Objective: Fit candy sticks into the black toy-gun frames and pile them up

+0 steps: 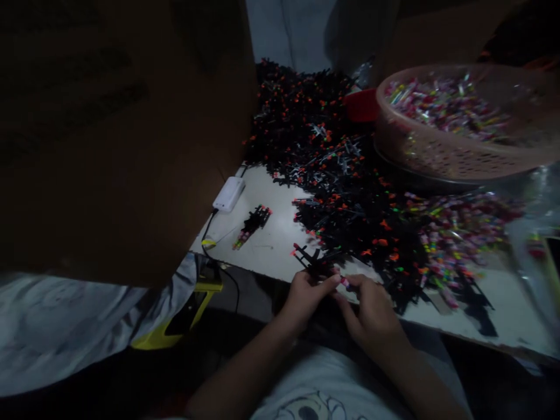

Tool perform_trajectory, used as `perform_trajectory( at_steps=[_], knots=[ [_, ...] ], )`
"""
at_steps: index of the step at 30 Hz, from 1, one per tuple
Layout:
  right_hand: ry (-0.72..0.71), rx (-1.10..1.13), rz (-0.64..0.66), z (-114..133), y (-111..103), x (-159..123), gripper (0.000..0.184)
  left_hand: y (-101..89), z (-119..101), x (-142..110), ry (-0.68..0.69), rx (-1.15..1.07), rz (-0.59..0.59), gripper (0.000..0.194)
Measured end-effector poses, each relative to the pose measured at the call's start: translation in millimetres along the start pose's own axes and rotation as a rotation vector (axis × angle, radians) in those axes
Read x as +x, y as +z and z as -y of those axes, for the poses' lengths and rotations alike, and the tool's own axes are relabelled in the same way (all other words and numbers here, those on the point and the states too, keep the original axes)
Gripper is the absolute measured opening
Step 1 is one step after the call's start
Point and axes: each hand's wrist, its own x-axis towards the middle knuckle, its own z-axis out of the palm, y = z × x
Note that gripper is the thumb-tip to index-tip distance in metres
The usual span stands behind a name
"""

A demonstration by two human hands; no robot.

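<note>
Evidently, both hands are at work just over the near edge of a pale, flat-topped desk (280, 233). The left hand (306, 294) is closed, thumb folded over, around black plastic gun-shaped pieces with orange-pink tips (312, 259), which point up and leftward. The right hand (371, 303) is partly curled, its fingertips at a small pink-and-white piece (343, 282) between the hands; whether it grips that piece, I cannot tell.

Beyond the hands spreads a large heap of black plastic pieces with orange and green bits (324, 163). To its right lie small multicoloured shiny pieces (468, 233), below a pink perforated plastic basket (455, 154) holding similar ones. Leftward, a small black bundle with coloured ends (254, 221) lies near a white rectangular device with a cable (229, 194).
</note>
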Motion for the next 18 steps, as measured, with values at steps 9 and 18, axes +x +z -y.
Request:
perform_trajectory(
  at_steps=[9,18],
  knots=[
    [0.143,-0.04,0.03,-13,8,-11,0.021,17.8,19,-6,-0.081,-0.185,0.034,0.041],
    [0.05,-0.022,-0.019,-28,-11,5,0.031,-51.4,-42,25,0.333,0.563,-0.21,0.037]
  ],
)
